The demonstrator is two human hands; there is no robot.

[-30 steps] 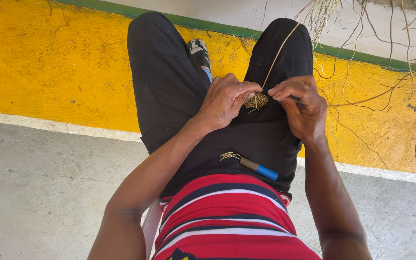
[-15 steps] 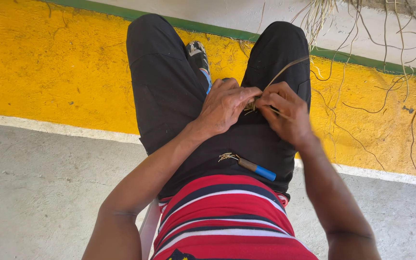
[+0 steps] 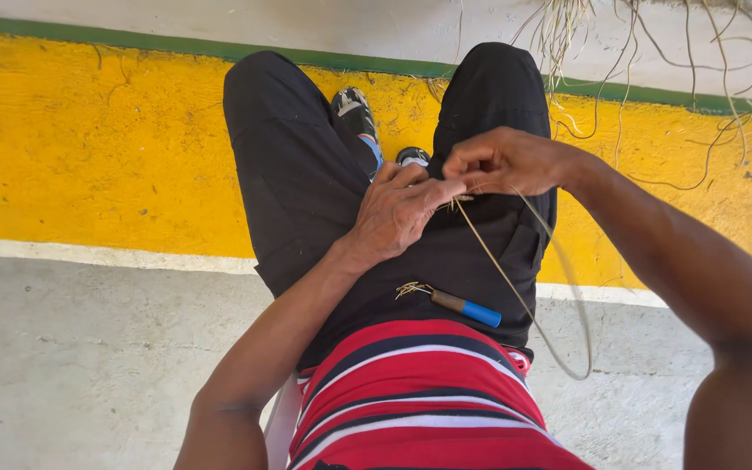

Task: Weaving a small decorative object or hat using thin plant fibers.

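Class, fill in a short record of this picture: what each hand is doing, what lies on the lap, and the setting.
left hand: rests on lap, pinching the fibre strand
right hand: raised, pinching the same strand
lap: small tool with blue handle on black shorts
setting: yellow painted band, grey concrete floor, dry fibres hanging above
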